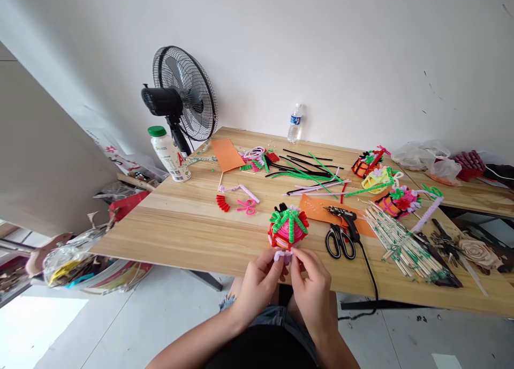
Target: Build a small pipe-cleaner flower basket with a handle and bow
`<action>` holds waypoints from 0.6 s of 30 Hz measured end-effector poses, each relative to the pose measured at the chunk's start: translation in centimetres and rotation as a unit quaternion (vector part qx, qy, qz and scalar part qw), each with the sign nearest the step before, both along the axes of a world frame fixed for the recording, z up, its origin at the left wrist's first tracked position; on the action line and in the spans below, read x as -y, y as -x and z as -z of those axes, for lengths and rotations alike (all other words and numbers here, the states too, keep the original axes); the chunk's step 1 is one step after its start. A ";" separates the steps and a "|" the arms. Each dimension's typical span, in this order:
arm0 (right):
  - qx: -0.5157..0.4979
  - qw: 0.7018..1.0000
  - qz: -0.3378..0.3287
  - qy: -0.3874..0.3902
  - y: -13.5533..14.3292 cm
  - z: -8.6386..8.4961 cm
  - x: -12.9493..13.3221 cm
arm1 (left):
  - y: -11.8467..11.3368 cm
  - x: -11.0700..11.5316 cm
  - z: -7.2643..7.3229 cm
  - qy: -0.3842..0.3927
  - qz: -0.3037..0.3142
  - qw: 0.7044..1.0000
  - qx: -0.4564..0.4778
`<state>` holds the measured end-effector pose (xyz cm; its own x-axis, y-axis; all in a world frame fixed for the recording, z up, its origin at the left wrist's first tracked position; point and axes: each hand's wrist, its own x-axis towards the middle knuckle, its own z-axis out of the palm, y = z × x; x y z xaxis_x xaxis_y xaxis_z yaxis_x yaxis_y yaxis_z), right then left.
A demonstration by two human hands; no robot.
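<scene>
Between my fingertips, at the table's front edge, is a small curled piece of light purple pipe cleaner [284, 255]. My left hand [260, 280] pinches its left side, and my right hand [311, 283] pinches the right. Just beyond my fingers stands a round pipe-cleaner basket [288, 227], pink, orange and red with green strips over its top. Farther left lie a pink looped pipe-cleaner bow [247, 206], a row of short red pieces [223, 203] and a light purple twisted length [249, 193].
Right of my hands are black scissors [339, 242], a corded glue gun [344, 219] on orange sheet, and a bundle of wrapped sticks [405, 246]. Loose pipe cleaners [307, 168] lie behind. A white bottle [171, 157], fan [184, 93] and water bottle [295, 123] stand farther back.
</scene>
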<state>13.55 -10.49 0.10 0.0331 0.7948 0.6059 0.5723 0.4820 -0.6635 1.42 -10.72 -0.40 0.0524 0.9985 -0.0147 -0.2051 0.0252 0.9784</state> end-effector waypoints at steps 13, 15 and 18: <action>0.144 0.973 -0.170 0.057 -2.6 -2.9 -0.9 | 1.8 -1.6 -0.4 0.007 0.053 0.989 -0.136; 0.146 0.968 -0.189 0.076 -2.8 -3.2 -1.1 | 1.8 -1.9 -0.7 0.001 0.074 0.985 -0.156; 0.165 0.955 -0.223 0.104 -3.1 -3.5 -1.3 | 1.9 -2.1 -1.1 -0.052 0.092 0.978 -0.181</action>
<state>16.66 -9.18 3.57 -0.5035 0.7893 0.3514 0.5352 0.6042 -0.5904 -0.47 -8.64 0.70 0.2420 0.9697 0.0351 0.1544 -0.0742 0.9852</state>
